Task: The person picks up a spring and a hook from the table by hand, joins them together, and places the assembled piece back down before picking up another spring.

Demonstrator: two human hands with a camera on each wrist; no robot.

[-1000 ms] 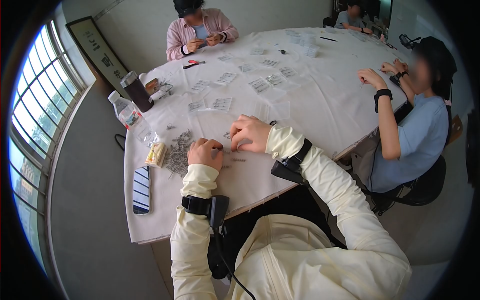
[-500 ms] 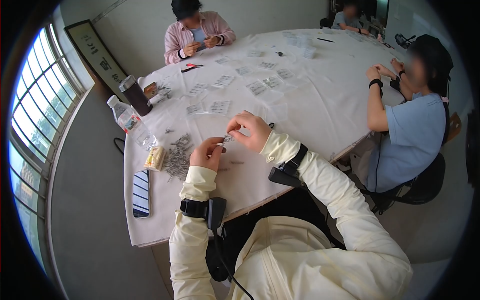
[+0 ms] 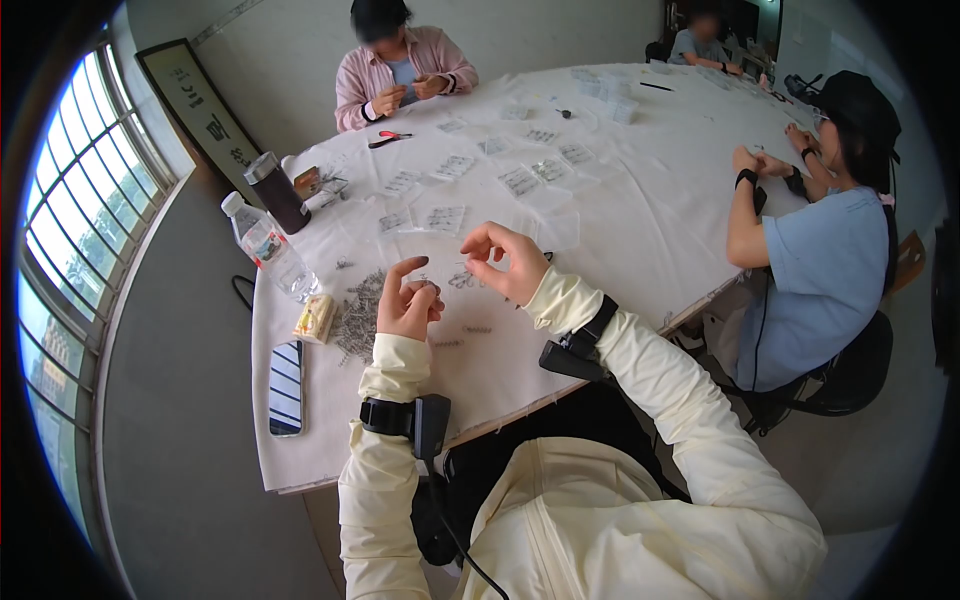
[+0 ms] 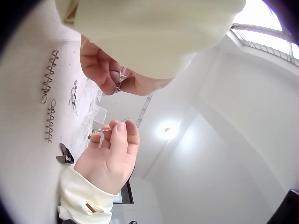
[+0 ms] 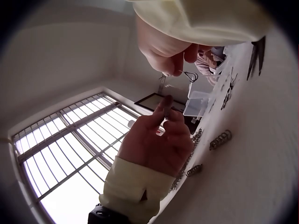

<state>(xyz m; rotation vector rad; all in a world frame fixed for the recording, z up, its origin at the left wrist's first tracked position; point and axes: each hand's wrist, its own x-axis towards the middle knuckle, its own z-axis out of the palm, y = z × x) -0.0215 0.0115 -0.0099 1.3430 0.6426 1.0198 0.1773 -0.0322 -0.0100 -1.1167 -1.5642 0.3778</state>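
Above the table, my left hand (image 3: 408, 305) pinches a small shiny metal piece (image 4: 118, 87) between thumb and curled fingers, its index finger raised. Most of that piece is hidden by the fingers. My right hand (image 3: 512, 260) is a short way to the right, holding a thin bent wire hook (image 5: 190, 76) at its fingertips. Two coil springs (image 4: 50, 77) lie on the cloth below the hands. A little cluster of dark wire hooks (image 3: 462, 280) rests between and beyond them. Left of my left hand spreads a heap of springs (image 3: 358, 322).
A tissue pack (image 3: 315, 318), phone (image 3: 286, 388), water bottle (image 3: 272, 250) and dark flask (image 3: 278, 192) stand or lie at the left. Clear boxes with small parts (image 3: 445, 219) are farther back, near red-handled pliers (image 3: 390, 139). Other people sit around the table.
Both hands were low over the table, then rose and met at the fingertips around small wire pieces. Now they have parted slightly, and the left index finger has lifted.
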